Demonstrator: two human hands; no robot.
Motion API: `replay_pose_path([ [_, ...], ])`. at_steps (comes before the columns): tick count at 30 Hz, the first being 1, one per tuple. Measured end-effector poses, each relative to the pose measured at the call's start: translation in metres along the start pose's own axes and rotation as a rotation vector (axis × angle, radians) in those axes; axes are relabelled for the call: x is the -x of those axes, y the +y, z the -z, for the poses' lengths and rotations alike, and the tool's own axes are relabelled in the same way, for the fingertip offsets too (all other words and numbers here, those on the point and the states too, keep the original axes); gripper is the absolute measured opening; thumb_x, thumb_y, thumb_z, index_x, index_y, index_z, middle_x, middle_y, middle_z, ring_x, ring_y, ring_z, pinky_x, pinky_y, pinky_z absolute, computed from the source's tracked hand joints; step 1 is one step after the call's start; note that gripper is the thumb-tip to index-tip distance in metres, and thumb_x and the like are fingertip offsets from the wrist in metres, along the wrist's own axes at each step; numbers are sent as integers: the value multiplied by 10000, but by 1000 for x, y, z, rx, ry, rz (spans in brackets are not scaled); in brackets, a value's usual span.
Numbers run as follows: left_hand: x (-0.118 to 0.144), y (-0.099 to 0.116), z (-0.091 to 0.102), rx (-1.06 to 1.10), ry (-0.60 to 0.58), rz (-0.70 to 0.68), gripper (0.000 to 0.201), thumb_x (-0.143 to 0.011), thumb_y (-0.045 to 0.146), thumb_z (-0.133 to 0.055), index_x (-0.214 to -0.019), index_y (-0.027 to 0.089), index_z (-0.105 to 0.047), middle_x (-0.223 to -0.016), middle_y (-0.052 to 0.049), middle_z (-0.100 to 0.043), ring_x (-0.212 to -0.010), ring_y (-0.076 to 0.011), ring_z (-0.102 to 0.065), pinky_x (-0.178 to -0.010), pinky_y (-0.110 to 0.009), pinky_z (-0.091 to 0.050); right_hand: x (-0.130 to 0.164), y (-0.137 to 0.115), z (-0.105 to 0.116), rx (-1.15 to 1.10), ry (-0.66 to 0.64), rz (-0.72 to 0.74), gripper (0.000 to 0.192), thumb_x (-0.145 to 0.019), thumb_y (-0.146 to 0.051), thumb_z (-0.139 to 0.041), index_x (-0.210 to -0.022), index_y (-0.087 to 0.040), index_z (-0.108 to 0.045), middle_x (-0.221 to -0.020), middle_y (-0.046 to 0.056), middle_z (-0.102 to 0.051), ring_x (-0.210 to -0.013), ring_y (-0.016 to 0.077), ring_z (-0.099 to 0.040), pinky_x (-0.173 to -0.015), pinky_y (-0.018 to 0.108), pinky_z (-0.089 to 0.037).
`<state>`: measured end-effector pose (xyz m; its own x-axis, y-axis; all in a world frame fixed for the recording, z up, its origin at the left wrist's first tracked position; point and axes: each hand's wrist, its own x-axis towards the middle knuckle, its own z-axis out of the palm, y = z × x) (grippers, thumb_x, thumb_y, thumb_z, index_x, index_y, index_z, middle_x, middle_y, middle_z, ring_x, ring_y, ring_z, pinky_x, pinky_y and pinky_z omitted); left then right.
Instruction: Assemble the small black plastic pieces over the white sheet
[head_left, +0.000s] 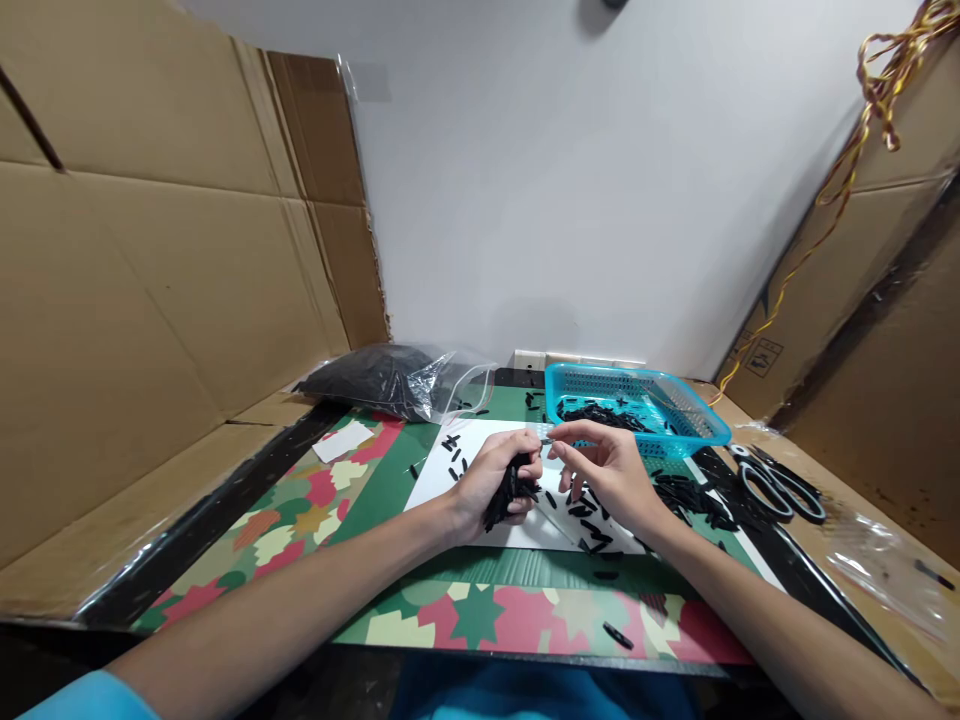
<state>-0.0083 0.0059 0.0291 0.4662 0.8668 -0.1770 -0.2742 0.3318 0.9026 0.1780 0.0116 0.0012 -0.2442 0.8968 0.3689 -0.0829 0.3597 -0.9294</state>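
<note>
From the head view, the left hand (501, 482) is closed around a bundle of black pieces (508, 492) above the white sheet (439, 475). At its 3 o'clock, the right hand (606, 468) pinches one small piece (545, 441) with its fingertips; the blue basket (637, 408) lies at 1 o'clock.

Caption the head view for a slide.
Left hand clutches a bundle of black strips; right hand pinches one beside a blue basket.

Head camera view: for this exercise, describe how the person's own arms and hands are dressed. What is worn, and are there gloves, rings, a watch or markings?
Both forearms are bare. The left hand and right hand wear no gloves, and no ring, watch or marking shows. A bright blue sleeve edge appears at the left upper arm, bottom left corner. The right sleeve is out of view.
</note>
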Motion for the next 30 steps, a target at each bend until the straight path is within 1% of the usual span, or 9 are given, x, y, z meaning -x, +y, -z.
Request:
replay_pose_path([
  [3,0,-1,3,0,-20,-6,255,-889,360,-667,-825,216,-467,-608,95,-420,-383,-32,-287,-345,-142,-271,0,0,-1,-2,-5,3,271,-899,-433,-763,-998,-182,-738,-861,33,-717,-534,119,-674,-417,206,-524],
  [9,1,-1,7,32,-9,59,280,-880,442,-647,-820,217,-491,-610,101,-400,-341,-42,-325,-313,-168,-224,0,0,-3,2,-12,10,279,-920,-446,-738,-983,-174,-729,-829,34,-715,-529,119,-669,-425,210,-522],
  [13,1,0,5,44,11,86,268,-867,431,-644,-810,219,-491,-601,101,-396,-331,-47,-328,-311,-174,-211,0,0,-3,10,-10,12,281,-916,-448,-740,-979,-175,-728,-827,32,-714,-528,120,-667,-420,210,-517],
  [19,-3,-3,8,62,-6,34,249,-889,397,-648,-806,205,-513,-602,92,-405,-370,-34,-310,-344,-161,-222,1,-1,-3,20,9,14,305,-904,-467,-752,-986,-174,-735,-844,37,-707,-519,114,-650,-420,217,-512],
  [23,-2,-2,6,55,6,54,262,-894,414,-633,-790,206,-513,-598,89,-398,-364,-39,-304,-337,-165,-219,1,-2,-2,9,-6,4,324,-935,-486,-714,-1023,-175,-727,-846,38,-703,-525,107,-635,-424,212,-503],
  [30,-1,1,1,66,23,57,237,-890,375,-610,-777,192,-512,-580,88,-401,-373,-31,-278,-343,-149,-250,1,0,-2,36,-39,12,306,-949,-482,-702,-1006,-182,-725,-839,28,-696,-533,106,-630,-434,210,-497],
])
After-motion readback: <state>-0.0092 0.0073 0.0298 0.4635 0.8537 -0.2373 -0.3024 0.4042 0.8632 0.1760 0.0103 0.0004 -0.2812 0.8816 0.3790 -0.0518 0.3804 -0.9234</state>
